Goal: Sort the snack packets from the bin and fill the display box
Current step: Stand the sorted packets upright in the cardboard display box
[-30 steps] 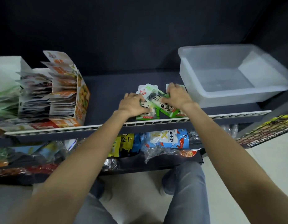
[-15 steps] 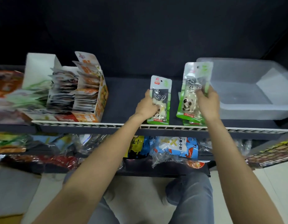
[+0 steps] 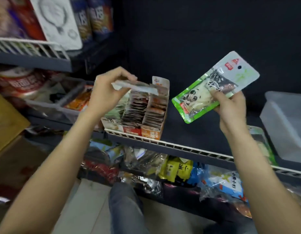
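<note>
**Inspector:** Nearest first. What lies below the hands?

**Assistant:** The lower shelf point(image 3: 188, 208) holds loose bagged snacks, among them yellow packs point(image 3: 177, 169) and a blue-and-white bag point(image 3: 225, 181). Above them runs the white slotted rail point(image 3: 180, 146) of the middle shelf.

**Inspector:** What has changed, and what does it mean?

**Assistant:** Half a second ago both hands stood packets upright on the middle shelf. The left hand point(image 3: 107, 92) now pinches one packet point(image 3: 136, 87) edge-on above the display box point(image 3: 144, 114), fingers clamped on it. The right hand point(image 3: 230, 105) has lifted clear and grips the green panda packet point(image 3: 212, 88), tilted, to the right of the box. I judge one packet is about to be filed and the other waits its turn.

**Inspector:** Room in the box?

**Assistant:** Its rows look closely packed; I cannot tell which slot is free, and blur hides the packet's face. The tight rows are the likely obstruction.

**Inspector:** Surroundings?

**Assistant:** Another green packet point(image 3: 263, 146) lies on the shelf behind the right forearm. The translucent bin point(image 3: 284, 119) sits at far right; its contents cannot be seen. A grey tray point(image 3: 50, 105) of goods sits left of the box. Farthest, the upper shelf point(image 3: 33, 48) carries tall bags.
</note>
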Available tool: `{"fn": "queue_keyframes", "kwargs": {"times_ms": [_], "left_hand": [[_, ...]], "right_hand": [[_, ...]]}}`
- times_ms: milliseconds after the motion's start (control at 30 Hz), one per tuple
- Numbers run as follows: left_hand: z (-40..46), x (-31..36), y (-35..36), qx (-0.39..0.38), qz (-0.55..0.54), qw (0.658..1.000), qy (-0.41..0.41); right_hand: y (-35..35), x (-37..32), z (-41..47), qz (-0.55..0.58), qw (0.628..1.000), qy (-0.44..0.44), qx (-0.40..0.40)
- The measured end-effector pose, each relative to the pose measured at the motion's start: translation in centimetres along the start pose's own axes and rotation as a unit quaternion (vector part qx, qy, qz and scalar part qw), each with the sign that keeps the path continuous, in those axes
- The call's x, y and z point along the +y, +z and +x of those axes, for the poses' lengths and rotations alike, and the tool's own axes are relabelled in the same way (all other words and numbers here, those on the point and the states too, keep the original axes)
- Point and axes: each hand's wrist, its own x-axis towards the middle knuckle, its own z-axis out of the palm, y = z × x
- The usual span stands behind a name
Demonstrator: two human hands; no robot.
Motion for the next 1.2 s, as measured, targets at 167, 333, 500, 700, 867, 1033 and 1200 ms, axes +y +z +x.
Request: {"fn": "queue_keyframes", "kwargs": {"times_ms": [167, 333, 500, 700, 867, 1033, 1200], "left_hand": [[-1.8, -6.0, -2.3, 0.000, -0.009, 0.994, -0.108], [-2.0, -10.5, -3.8, -0.026, -0.034, 0.984, -0.172], [-1.3, -9.2, -4.4, -0.057, 0.002, 0.973, -0.223], [-2.0, -12.5, -5.9, -0.200, 0.098, 0.949, -0.225], [-1.7, -11.6, -6.1, -0.255, 0.096, 0.930, -0.248], [-3.9, -9.7, -6.6, -0.235, 0.153, 0.948, -0.150], [-4.3, -9.4, -6.0, -0.369, 0.247, 0.879, -0.176]], "right_hand": [[4.3, -0.1, -0.6, 0.045, 0.999, -0.018, 0.025], [7.7, 0.4, -0.7, 0.032, 0.999, -0.012, 0.003], [11.7, 1.0, -0.4, 0.044, 0.999, -0.014, -0.004], [16.4, 1.9, 0.2, -0.011, 0.998, -0.064, -0.021], [19.6, 3.0, 1.4, -0.075, 0.993, -0.086, -0.024], [22.9, 4.3, 2.0, -0.104, 0.991, -0.072, -0.050], [23.9, 6.8, 2.0, -0.300, 0.909, -0.166, -0.237]]}}
